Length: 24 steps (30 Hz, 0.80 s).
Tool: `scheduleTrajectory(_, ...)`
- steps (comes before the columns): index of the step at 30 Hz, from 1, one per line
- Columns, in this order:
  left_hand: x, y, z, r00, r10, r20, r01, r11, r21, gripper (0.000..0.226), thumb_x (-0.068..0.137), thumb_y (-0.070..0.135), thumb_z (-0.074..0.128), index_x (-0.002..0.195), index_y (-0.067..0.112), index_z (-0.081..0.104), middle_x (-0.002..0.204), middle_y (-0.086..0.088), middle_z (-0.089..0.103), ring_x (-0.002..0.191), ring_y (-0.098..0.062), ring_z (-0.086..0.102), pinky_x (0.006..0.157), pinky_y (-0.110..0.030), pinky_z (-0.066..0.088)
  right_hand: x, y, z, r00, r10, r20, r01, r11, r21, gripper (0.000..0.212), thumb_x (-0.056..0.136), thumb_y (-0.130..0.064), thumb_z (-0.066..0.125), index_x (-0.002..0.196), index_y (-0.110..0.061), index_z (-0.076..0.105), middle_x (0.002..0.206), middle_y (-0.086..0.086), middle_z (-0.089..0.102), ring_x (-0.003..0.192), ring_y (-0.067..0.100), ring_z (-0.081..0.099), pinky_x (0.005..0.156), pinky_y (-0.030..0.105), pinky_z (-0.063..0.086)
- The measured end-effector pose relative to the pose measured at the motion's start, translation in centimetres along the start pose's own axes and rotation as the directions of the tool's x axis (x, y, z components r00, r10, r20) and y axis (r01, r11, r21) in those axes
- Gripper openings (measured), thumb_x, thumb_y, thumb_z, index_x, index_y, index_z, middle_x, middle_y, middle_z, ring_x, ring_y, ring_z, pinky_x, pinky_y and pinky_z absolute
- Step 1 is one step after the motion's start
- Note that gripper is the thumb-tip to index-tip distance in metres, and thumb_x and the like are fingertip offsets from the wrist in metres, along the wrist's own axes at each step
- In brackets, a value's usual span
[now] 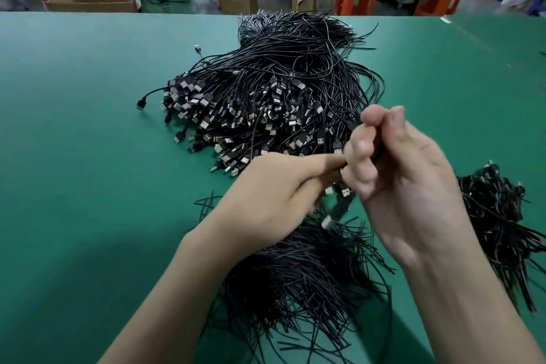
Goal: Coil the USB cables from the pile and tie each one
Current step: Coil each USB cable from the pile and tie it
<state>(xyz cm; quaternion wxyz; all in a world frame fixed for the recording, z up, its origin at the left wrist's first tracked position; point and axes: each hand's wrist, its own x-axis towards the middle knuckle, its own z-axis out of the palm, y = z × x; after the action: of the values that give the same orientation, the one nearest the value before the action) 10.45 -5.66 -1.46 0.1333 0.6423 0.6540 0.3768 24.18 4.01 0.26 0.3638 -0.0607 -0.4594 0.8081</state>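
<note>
In the head view, your right grip point(404, 186) has its fingers curled round a black cable point(339, 207), held just above the bench point(74, 127) toward its near edge. Your left grip point(274, 195) pinches the same cable from the other side, its forefinger reaching to the right fingers. Two plugs hang between them, blurred.

You seem to be closing the coil. Keep the loops even and stacked in the right grip, with the plugs together at one end. Don't loosen that hold while the left grip takes one tie from the heap of ties point(295, 275) under your wrists at the near edge. Take a single strand, because they lie tangled. Wrap it across the middle of the coil and twist it snug.

The pile of cables point(266, 91) lies mid-bench toward the far edge. The tied bundles point(502, 216) lie by the right edge.
</note>
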Motion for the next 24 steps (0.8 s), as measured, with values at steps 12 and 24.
scheduleTrajectory(12, -0.8, 0.0, -3.7, 0.937, 0.152, -0.314, -0.155, 0.988, 0.014, 0.011, 0.09, 0.032, 0.08, 0.082, 0.025, 0.078, 0.062, 0.002, 0.065, 0.054, -0.018, 0.052, 0.05, -0.028, 0.038, -0.5, 1.2, -0.6, 0.98, 0.179, 0.082, -0.032, 0.557, -0.83, 0.059, 0.107, -0.051, 0.029, 0.073, -0.022, 0.067, 0.052, -0.009, 0.047, 0.049, 0.005, 0.041, 0.054, 0.018, 0.032)
scheduleTrajectory(24, 0.0, 0.6, 1.8, 0.987, -0.064, -0.147, 0.026, 0.969, -0.246, 0.034, 0.104, 0.001, 0.046, 0.092, 0.023, 0.07, 0.075, 0.009, 0.067, 0.069, -0.004, 0.061, 0.07, -0.021, 0.052, -0.3, 0.5, 0.6, 0.998, -0.008, 0.064, 0.009, 1.0, -0.021, 0.035, 0.103, -0.027, 0.042, 0.094, -0.017, 0.075, 0.077, 0.001, 0.072, 0.063, 0.011, 0.066, 0.054, 0.023, 0.053)
